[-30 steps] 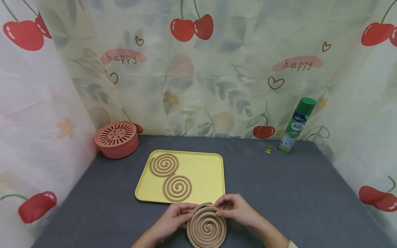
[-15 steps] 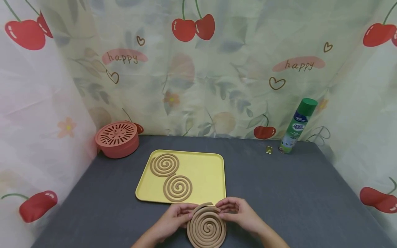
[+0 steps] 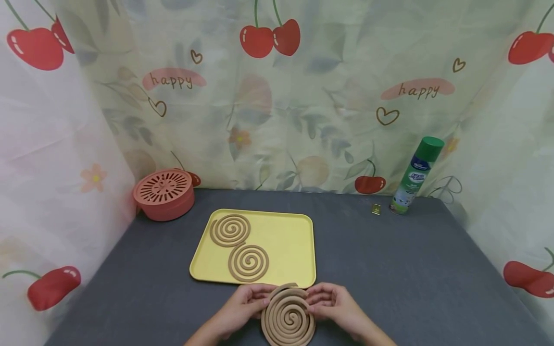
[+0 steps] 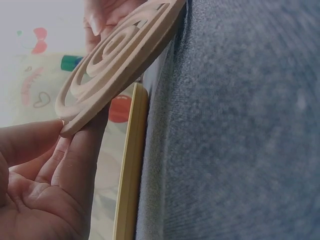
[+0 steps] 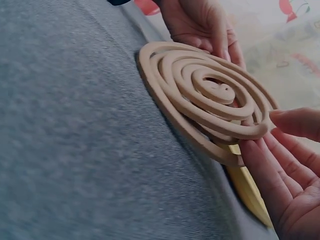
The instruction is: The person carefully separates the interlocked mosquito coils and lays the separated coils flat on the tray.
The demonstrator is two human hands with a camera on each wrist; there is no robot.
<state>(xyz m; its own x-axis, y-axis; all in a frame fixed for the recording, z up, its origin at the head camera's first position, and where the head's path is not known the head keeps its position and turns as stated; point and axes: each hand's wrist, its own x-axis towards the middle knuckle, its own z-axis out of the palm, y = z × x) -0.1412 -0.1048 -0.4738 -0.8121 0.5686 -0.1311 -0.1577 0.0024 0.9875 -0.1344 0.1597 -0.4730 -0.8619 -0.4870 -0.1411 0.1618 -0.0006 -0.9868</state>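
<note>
A brown mosquito coil [image 3: 289, 319] with nested spiral strands is held at the near side of the table, in front of the tray. My left hand [image 3: 243, 307] pinches its left edge between thumb and fingers, as the left wrist view shows too. My right hand [image 3: 332, 305] grips the right edge, thumb above and fingers below. In the right wrist view, two outer strand ends of the coil [image 5: 210, 95] stand apart at the right fingers [image 5: 261, 167]. Two single coils lie on the yellow tray [image 3: 290, 250]: one coil [image 3: 232, 228] at the back left, another coil [image 3: 248, 262] nearer.
At the back left stands a round pink slotted box [image 3: 163, 197]. A green spray can [image 3: 413, 180] stands at the back right, beside a small gold-coloured metal piece [image 3: 376, 209]. Patterned cloth [image 3: 298, 120] encloses the dark table [image 3: 402, 269] at the back and sides.
My right hand has slid down a little along the right edge of the mosquito coil, its fingers shifting their hold. The left hand stays put.
</note>
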